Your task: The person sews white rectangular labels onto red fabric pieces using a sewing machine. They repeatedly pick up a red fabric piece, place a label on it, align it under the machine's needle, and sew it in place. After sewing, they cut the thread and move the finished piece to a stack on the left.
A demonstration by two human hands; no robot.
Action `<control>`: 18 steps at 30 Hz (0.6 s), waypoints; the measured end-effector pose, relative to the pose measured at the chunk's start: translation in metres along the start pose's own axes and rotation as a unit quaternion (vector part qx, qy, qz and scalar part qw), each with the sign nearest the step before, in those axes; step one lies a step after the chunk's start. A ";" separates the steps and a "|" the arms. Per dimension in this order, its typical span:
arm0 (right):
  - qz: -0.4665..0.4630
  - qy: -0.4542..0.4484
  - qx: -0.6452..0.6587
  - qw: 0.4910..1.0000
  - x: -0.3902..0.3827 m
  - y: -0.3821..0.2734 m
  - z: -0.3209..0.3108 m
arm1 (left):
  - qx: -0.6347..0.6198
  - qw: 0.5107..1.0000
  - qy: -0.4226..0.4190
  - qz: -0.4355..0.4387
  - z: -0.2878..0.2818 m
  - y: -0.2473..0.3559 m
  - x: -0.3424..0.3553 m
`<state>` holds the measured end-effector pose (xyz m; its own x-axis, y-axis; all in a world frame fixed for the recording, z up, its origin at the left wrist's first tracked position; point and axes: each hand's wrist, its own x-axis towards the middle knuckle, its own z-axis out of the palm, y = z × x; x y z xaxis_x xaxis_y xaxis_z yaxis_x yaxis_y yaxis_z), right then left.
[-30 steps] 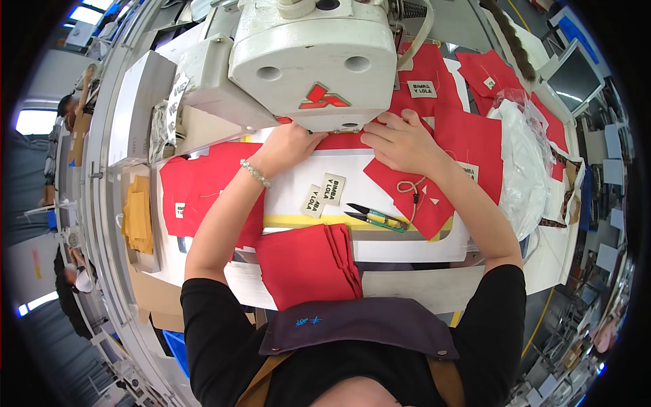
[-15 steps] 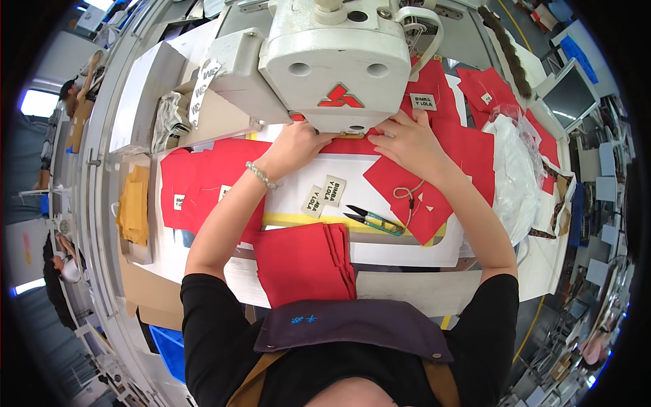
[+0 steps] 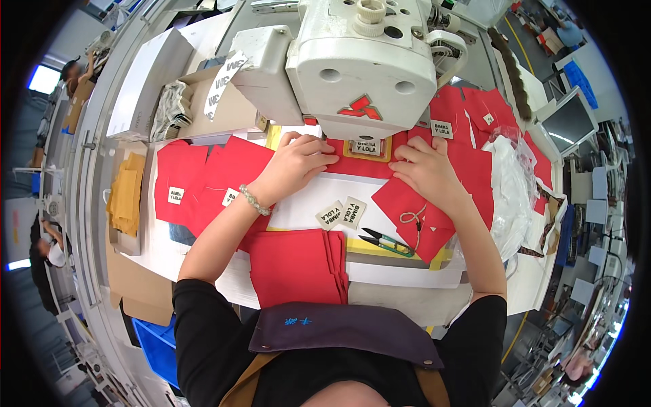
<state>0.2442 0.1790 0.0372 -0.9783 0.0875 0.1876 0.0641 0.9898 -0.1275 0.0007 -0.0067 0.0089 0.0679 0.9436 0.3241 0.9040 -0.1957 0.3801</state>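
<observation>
Under the head of a white sewing machine [image 3: 366, 74] lies a piece of red cloth [image 3: 356, 167]. A small cream printed label sits on it, inside a yellowish metal clamp frame [image 3: 348, 150]. My left hand [image 3: 298, 166] is at the cloth's left side, fingers bent together with the tips on its edge. On the right side my right hand [image 3: 428, 169] rests on red fabric with its fingers somewhat apart. Two loose cream labels [image 3: 353, 211] lie on the white surface between my forearms. Beside them are green-handled thread snips [image 3: 386, 243]. A folded stack of red cloth [image 3: 298, 268] lies nearer me.
Labelled red pieces [image 3: 196, 180] spread at the left, with more [image 3: 471, 112] at the right. A cardboard box [image 3: 196, 105] of cream labels and a tray of yellow pieces [image 3: 125, 193] stand left. A clear plastic bag [image 3: 512, 190] lies right; a corded tag [image 3: 417, 227] rests on red cloth.
My hands have moved a little apart, away from beneath the machine head. The clamp frame and its label now show between them. The whole view has shifted slightly.
</observation>
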 end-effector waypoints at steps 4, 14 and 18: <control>-0.013 0.022 -0.038 0.999 0.002 0.000 0.009 | 0.026 0.999 -0.005 0.029 0.003 -0.002 -0.001; 0.090 0.127 0.065 0.986 0.000 -0.004 0.015 | 0.156 0.981 0.048 0.107 0.024 0.016 0.007; 0.002 0.143 -0.058 0.988 -0.004 -0.005 0.016 | 0.185 0.970 0.014 0.153 0.022 0.014 0.009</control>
<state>0.2441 0.1720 0.0215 -0.8831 0.1031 0.4577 0.1058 0.9942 -0.0199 0.0229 0.0046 -0.0017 0.3510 0.8472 0.3988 0.9332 -0.3516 -0.0744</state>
